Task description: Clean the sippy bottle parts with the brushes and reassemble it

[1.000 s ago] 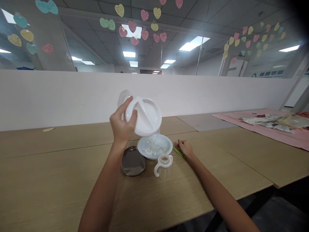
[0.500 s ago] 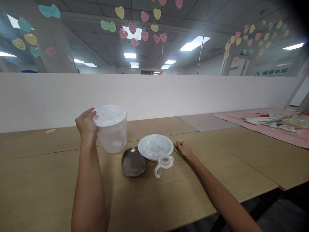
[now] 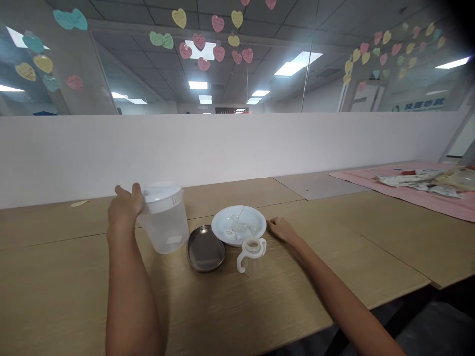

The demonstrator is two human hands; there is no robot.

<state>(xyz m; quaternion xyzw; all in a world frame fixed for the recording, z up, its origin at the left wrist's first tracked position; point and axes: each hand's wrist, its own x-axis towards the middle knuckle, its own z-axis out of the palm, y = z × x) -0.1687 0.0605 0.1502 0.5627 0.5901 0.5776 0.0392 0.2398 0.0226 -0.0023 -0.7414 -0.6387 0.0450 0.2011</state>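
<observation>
Translucent, white-lidded plastic pitcher (image 3: pixel 168 227) lowered beside grey metal tray (image 3: pixel 206 249)

Its side is partly covered by the left hand (image 3: pixel 124 210); whether fingers (image 3: pixel 136 192) grasp cannot be told, nor for the right hand (image 3: pixel 281 229), where the earlier-seen green strip is hidden.

Single head view, facing forward and down across table (image 3: pixel 274 301).

From my end I see pitcher (image 3: pixel 166 232) clear and frosty, its lid (image 3: pixel 162 193) white; bowl (image 3: pixel 221 222) bluish white; cup (image 3: pixel 256 269) clear, handle ring (image 3: pixel 244 255) white; tray (image 3: pixel 206 251) dark metallic grey; tabletop (image 3: pixel 278 296) tan with faint wood-grain streaks, dark seam lines; I also make out cloth (image 3: pixel 363 175) pink, wall (image 3: pixel 237 148) white, heart-shaped notes (image 3: pixel 199 42) mixed yellow, pink, green, teal
</observation>
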